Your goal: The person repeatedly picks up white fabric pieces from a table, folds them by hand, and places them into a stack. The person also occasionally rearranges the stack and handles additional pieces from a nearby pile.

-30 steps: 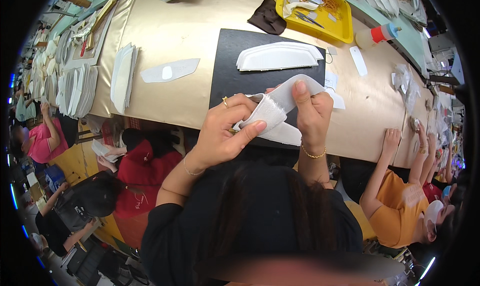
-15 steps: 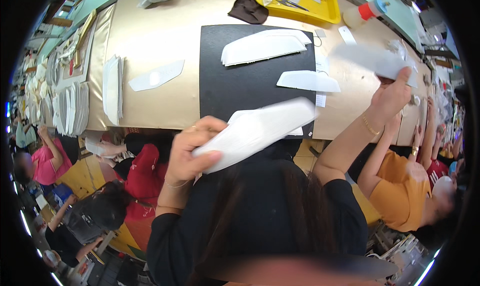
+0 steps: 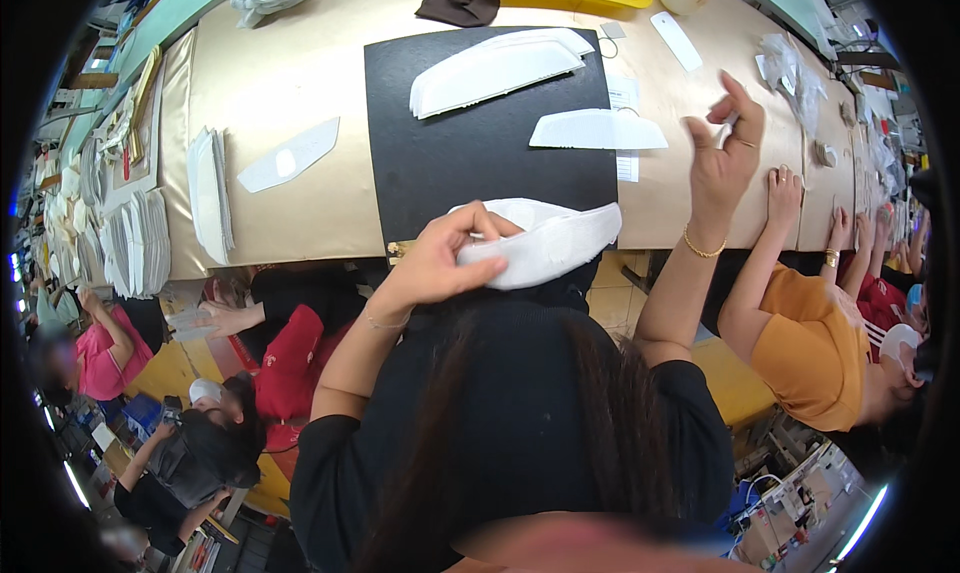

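Handling of a curved white panel [image 3: 565, 253] appears in hand: the left hand [image 3: 450, 258] grips its left end near the front edge of the black mat [image 3: 425, 178]; the right hand [image 3: 725, 153], raised clear, shows parted fingers and nothing visibly held. Two-handed work would call for it at the panel's free end. The gold-covered table [image 3: 305, 78] bears stacked white pieces [image 3: 490, 78], with a co-worker in orange [image 3: 805, 348] at right.

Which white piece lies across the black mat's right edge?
The lone flat piece; the fanned stack lies wholly on the mat; the left hand holds the curled piece.
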A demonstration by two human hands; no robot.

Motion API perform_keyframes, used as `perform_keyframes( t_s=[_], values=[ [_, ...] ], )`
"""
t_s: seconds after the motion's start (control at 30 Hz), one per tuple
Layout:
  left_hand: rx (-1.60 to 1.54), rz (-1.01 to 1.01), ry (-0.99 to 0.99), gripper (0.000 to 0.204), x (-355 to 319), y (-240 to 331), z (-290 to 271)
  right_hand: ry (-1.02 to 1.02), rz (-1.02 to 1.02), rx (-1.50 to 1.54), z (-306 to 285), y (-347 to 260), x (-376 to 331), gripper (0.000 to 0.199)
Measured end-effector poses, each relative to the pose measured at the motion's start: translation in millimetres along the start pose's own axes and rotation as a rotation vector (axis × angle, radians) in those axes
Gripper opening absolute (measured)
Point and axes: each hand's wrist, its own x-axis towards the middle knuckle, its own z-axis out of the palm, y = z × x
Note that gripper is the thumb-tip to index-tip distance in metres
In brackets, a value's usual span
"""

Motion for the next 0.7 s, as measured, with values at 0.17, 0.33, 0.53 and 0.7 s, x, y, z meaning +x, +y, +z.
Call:
perform_keyframes(
  t_s=[0.17, 0.33, 0.53, 0.7],
  values=[
    [0.513, -0.163, 0.241, 0.026, 8.6, -25.1, -10.9, -0.363, -0.307, -0.116, 33.0, -17.1, -3.5, 0.070],
    [0.452, -0.181, 0.331, 0.031, 2.6, -32.1, -11.0, -0.585, -0.431, -0.153, 82.0, -13.6, -27.5, 0.067],
    [1.231, 0.067, 0.399, 0.032, -2.1, -27.8, -7.9, -0.605, -0.465, -0.211, 101.6, -8.9, -40.5, 0.074],
    [1.261, 0.175, 0.574, 0.030, 19.3, -14.5, -45.8, -0.516, -0.326, -0.167, 101.1, -22.7, -43.2, 0.063]
  ],
)
